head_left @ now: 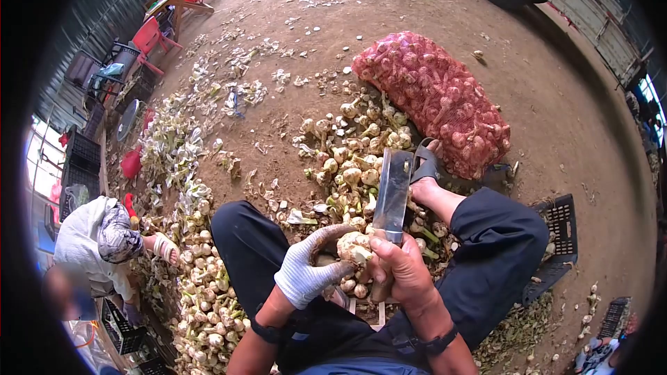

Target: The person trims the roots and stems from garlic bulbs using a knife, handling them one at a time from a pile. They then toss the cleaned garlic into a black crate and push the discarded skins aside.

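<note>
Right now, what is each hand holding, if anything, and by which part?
The gloved left hand grips a pale bulb by its left side. The right hand holds a broad-bladed knife at its handle end, blade pointing away from the person.

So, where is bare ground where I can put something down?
The widest bare patch is the dirt floor between the red mesh sack and the truck. It is crowded below the knife, where the loose bulbs reach to the sack, and beside the left knee, where a bulb heap lies.
</note>
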Motion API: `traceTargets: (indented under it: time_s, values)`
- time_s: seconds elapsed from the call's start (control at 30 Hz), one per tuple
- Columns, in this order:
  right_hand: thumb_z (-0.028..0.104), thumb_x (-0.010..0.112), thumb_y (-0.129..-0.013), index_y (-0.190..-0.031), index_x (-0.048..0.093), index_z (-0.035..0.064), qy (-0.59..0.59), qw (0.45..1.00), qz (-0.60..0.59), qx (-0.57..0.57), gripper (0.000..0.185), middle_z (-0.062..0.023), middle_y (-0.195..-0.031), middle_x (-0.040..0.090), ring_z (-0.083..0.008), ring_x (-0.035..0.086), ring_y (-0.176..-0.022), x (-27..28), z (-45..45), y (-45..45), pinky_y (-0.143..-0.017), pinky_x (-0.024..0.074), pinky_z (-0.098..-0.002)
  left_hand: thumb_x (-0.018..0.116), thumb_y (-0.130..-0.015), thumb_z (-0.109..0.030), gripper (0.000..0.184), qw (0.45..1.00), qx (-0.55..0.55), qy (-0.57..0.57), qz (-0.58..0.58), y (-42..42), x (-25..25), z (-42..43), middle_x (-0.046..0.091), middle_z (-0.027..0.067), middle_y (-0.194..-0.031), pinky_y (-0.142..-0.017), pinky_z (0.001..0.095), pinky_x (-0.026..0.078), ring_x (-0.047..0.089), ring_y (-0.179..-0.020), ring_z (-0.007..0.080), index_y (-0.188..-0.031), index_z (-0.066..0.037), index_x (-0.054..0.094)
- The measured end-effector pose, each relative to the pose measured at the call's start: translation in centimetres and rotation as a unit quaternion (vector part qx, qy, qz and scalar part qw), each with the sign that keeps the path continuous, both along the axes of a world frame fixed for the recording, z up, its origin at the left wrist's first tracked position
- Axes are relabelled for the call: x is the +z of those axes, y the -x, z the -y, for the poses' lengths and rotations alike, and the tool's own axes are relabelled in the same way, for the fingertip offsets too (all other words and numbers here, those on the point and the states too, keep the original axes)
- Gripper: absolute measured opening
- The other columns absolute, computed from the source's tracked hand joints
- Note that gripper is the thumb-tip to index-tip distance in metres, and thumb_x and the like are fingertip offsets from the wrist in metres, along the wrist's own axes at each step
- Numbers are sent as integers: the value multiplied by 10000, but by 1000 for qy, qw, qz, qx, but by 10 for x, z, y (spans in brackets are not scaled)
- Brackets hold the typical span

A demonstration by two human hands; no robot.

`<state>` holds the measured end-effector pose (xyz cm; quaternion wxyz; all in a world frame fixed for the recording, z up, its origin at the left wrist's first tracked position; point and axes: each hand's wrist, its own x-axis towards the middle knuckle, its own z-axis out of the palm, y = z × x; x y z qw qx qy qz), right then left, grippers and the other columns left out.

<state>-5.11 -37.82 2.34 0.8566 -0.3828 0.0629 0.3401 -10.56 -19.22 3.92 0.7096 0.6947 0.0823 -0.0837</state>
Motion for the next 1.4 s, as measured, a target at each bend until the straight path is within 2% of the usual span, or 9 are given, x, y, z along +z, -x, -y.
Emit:
traceTargets:
  time_s: [0.27,0.4,0.6,0.8,0.87,0.97,1.13,1.3,1.4]
  values:
    - [227,760,-918,-871,590,80,39,997,61,-2,229,51,-619,531,-40,480,-516,-6,3,6,-540,472,-227,832,-810,-126,572,995,18,-76,59,-1,0,8,695,89,-1156,-916,285,532,653,-1043,133,-1311,-6,585]
    - [131,766,-901,-1041,608,17,32,997,66,-37,240,39,-654,547,-42,496,-521,11,22,-1,-552,521,-241,820,-777,-68,588,992,4,-83,97,-9,11,18,691,66,-1083,-864,269,536,651,-961,121,-1312,-7,584]
    - [130,780,-888,-1131,609,-3,104,963,207,-140,326,49,-672,540,-29,497,-543,33,86,-13,-567,521,-231,654,-894,-167,379,979,63,167,-102,-13,12,41,691,84,-930,-692,291,570,675,-777,165,-1218,27,617]
    - [156,779,-893,-1070,662,8,202,902,281,-259,258,42,-725,596,-21,489,-538,74,164,4,-473,386,-191,619,-924,-225,380,981,10,161,-107,-19,-9,48,650,93,-838,-579,343,580,678,-701,223,-1201,34,594]
    - [159,749,-911,-1063,656,-29,257,869,278,-320,260,-86,-896,704,-126,665,-695,93,197,12,-568,586,-283,642,-945,-344,461,951,18,271,-147,-24,-15,45,641,87,-922,-536,406,589,677,-690,261,-1265,-28,541]
    - [154,733,-912,-1048,624,-11,328,800,194,-463,240,-53,-773,643,-109,599,-532,101,247,19,-483,571,-285,625,-915,-445,532,896,12,421,-138,-30,-35,34,623,74,-1050,-694,440,596,666,-887,258,-1292,-77,545]
    - [269,712,-933,-931,637,-7,595,588,128,-533,287,16,-639,558,-83,520,-465,25,348,7,-457,515,-259,728,-828,-206,664,853,16,520,-51,-27,-9,38,585,196,-1310,-1074,516,453,600,-1189,360,-1395,9,459]
    - [285,635,-1001,-873,617,38,391,698,159,-578,279,22,-516,486,-61,486,-426,86,235,13,-386,448,-228,767,-766,-41,666,890,30,453,47,-29,3,38,589,201,-1335,-1096,566,441,603,-1210,365,-1373,24,501]
    - [250,634,-1001,-915,642,35,311,829,169,-432,231,0,-570,569,-72,520,-419,79,151,1,-374,451,-227,741,-771,-18,634,958,85,240,132,-27,18,31,618,155,-1287,-999,397,530,636,-1130,249,-1364,7,517]
